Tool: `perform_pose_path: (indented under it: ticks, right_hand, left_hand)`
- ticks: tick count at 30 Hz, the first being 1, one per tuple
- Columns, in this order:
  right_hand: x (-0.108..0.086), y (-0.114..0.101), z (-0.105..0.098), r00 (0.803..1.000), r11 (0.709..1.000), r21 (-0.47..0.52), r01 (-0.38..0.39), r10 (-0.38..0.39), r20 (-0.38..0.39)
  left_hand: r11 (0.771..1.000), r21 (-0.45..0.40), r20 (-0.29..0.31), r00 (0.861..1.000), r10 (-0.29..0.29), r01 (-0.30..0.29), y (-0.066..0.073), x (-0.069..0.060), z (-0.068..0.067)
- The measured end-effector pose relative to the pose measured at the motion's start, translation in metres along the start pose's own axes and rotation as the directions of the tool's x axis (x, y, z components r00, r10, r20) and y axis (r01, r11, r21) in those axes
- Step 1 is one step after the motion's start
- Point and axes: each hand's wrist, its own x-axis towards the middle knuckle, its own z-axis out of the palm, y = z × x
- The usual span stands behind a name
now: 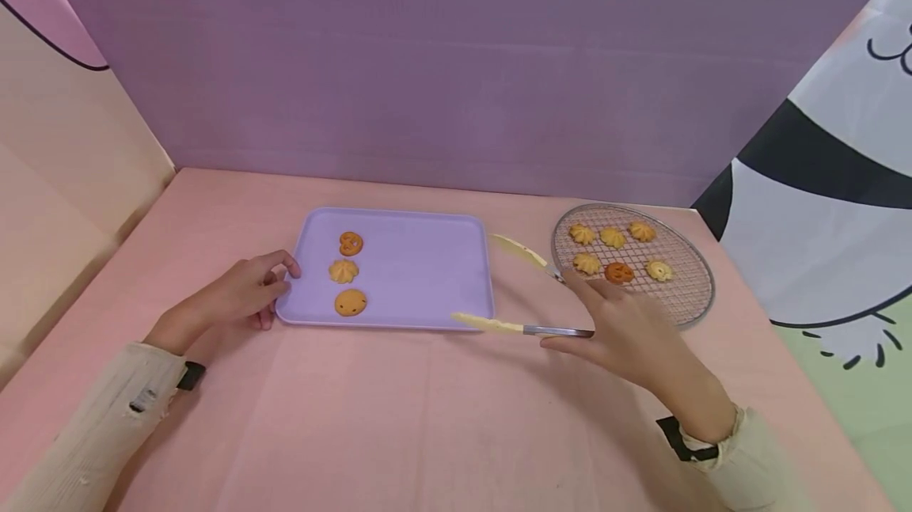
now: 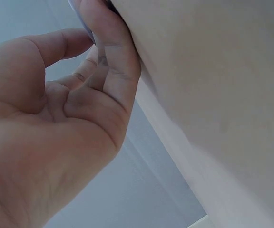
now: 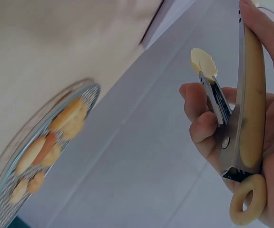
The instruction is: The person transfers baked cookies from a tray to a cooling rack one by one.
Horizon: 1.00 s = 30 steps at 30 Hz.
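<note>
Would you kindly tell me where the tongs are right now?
In the head view, the tongs are right of centre, held in the right hand near the wire rack, opening left toward the purple tray.

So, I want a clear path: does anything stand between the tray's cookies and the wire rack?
Yes: in the head view, the spread tongs in the right hand extend over the gap between tray and rack.
</note>
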Motion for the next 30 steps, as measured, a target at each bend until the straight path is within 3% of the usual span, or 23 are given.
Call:
perform_pose_path:
  ticks: [10,23,30]
  right_hand:
    - [0.029,-0.024,0.01,0.989,0.991,0.013,0.133,-0.132,-0.06]
    - [0.071,-0.057,0.026,0.978,0.977,0.034,0.209,-0.209,-0.001]
    - [0.092,-0.068,0.037,0.981,0.981,0.02,0.194,-0.194,0.003]
  left_hand:
    - [1.0,-0.005,0.0,1.0,-0.009,0.009,-0.001,0.0,0.0]
    - [1.0,0.003,0.003,1.0,-0.007,0.007,-0.001,0.0,0.0]
    - [1.0,0.006,0.008,1.0,-0.007,0.007,-0.001,0.001,0.001]
